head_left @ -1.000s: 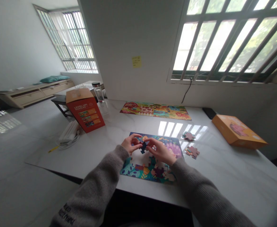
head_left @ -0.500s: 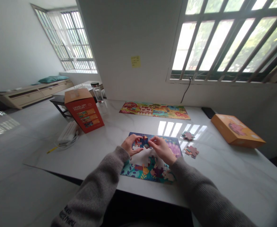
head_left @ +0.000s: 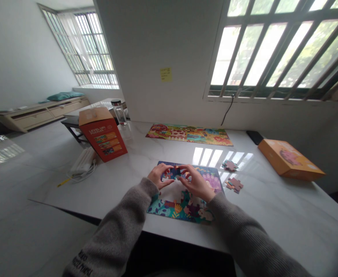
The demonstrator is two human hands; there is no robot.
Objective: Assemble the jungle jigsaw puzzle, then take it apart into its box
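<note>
A partly assembled jigsaw puzzle (head_left: 169,211) lies on the white table in front of me, with a gap in its middle where the tabletop shows. Over its upper part, a dark blue puzzle piece (head_left: 175,172) is held between both hands. My left hand (head_left: 158,176) grips the piece from the left, thumb and fingers curved around its edge. From the right, my right hand (head_left: 197,182) pinches it with thumb and index finger. Whether the piece touches the puzzle beneath cannot be made out. Loose puzzle pieces lie in two small piles, one farther back (head_left: 230,165) and one nearer (head_left: 234,185).
Behind lies a finished long puzzle (head_left: 186,134). An orange box (head_left: 291,159) and a black phone (head_left: 254,137) are at the right. On the left stand a red puzzle box (head_left: 105,136), a glass bottle (head_left: 119,113) and a white power strip with cable (head_left: 84,163).
My right hand has shifted slightly, its index finger reaching farther up and left along the piece and its thumb spreading lower. The left hand stays nearly still.
</note>
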